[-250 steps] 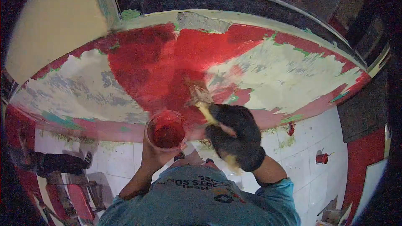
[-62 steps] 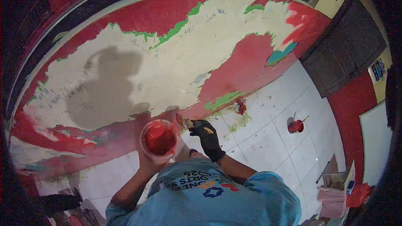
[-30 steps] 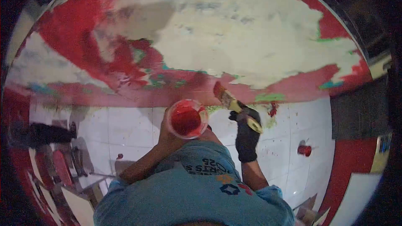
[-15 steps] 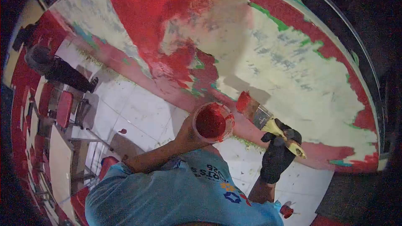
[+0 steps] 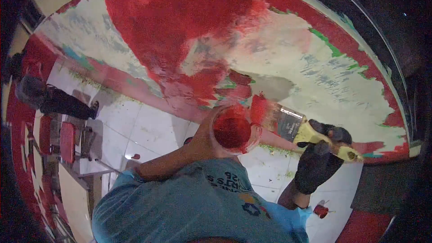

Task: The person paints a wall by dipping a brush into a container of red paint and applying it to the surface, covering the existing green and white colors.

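My bare left hand (image 5: 204, 140) is wrapped round a clear container of red paint (image 5: 231, 129), held in front of my chest. Red paint smears its rim. In my right hand (image 5: 323, 152), which wears a black glove, a wide paintbrush (image 5: 290, 123) with a yellow handle points left. Its bristles are coated red, and their tip is close to the container's right rim; whether they touch cannot be made out. Beyond both hands spreads a wall (image 5: 342, 92) with pale, patchy areas and a broad field of wet-looking red paint (image 5: 166, 22).
White floor tiles (image 5: 155, 123) lie below the wall. At the left are a person in dark clothes (image 5: 63, 101), red chairs (image 5: 67, 141) and a pale tabletop (image 5: 74, 193). A small red-stained item (image 5: 320, 210) sits on the floor at lower right.
The brush and my right hand have shifted to the right, the brush now lying more level and its bristles nearer the container. My view has turned slightly. The container stays in my left hand.
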